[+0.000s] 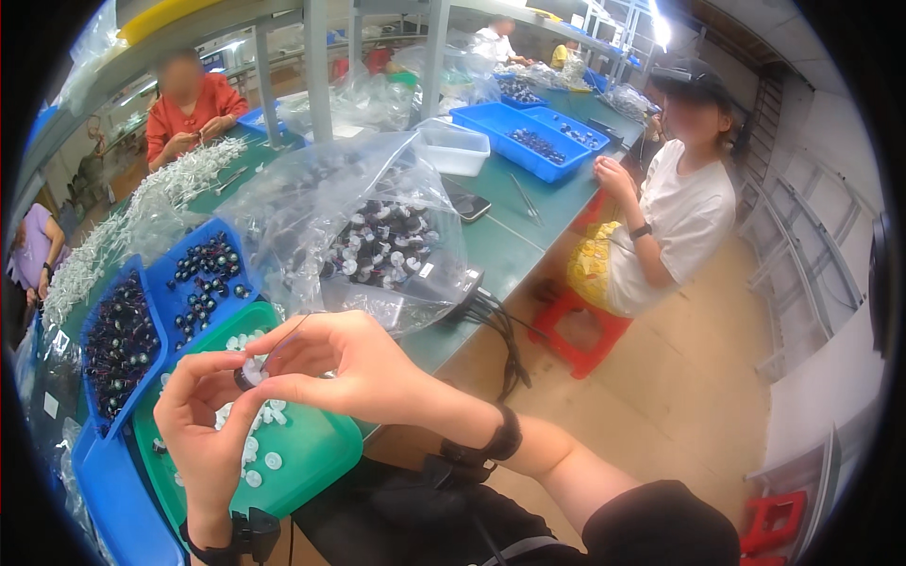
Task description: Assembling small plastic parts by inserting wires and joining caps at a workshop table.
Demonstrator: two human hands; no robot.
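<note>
Small white-and-black part (253, 372) sits mid-grip — left hand (203, 410) and right hand (354, 363) both pinching it — edges partly hidden, details kinda blurry.

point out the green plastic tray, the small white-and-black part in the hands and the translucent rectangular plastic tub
Green plastic tray (323, 441), head view: bare surface toward its right side.
Small white-and-black part (255, 370), head view: its white portion.
Translucent rectangular plastic tub (457, 162), head view: its near wall.

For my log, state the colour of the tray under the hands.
The tray is green, seen best in the head view.
</note>
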